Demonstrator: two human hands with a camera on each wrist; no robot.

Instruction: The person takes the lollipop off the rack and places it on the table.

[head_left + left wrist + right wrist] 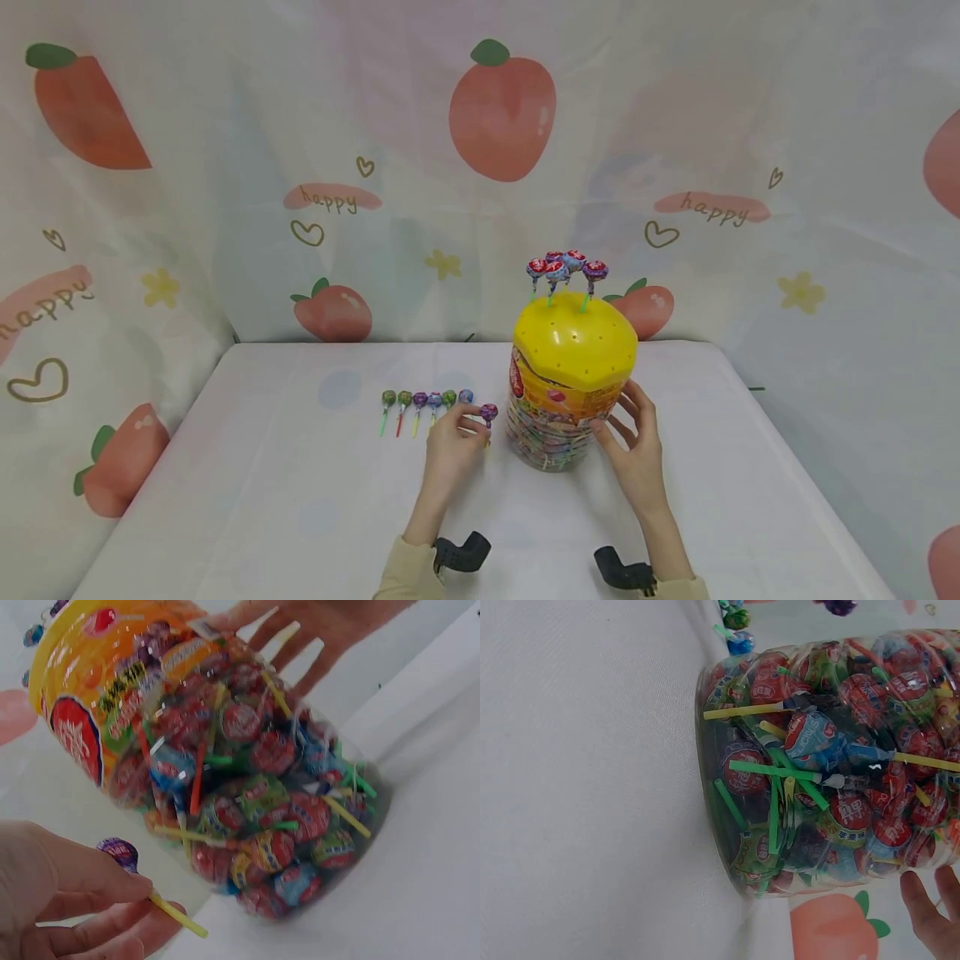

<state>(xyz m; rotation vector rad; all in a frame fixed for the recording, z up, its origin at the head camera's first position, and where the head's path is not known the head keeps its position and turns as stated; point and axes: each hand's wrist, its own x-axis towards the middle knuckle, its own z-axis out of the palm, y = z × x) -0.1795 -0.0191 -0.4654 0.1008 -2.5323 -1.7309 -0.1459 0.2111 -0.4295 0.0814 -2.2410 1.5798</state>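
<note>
My left hand (453, 446) pinches a purple-wrapped lollipop (488, 412) by its yellow stick, just left of a large clear candy jar (551, 437). In the left wrist view the stick (176, 913) slants down past the fingertips. The jar has a yellow domed lid (577, 337) with small holes, and many wrapped lollipops show through its wall. Several lollipops (555, 272) stand upright on their sticks in the lid. At the jar's right side, my right hand (637, 450) rests on the wall with spread, fairly straight fingers, its thumb towards the front.
A row of several lollipops (420, 402) lies on the white table (285, 483) left of the jar, partly hidden by my left hand. Behind the table hangs a cloth backdrop (405, 108) printed with fruit, hearts and words.
</note>
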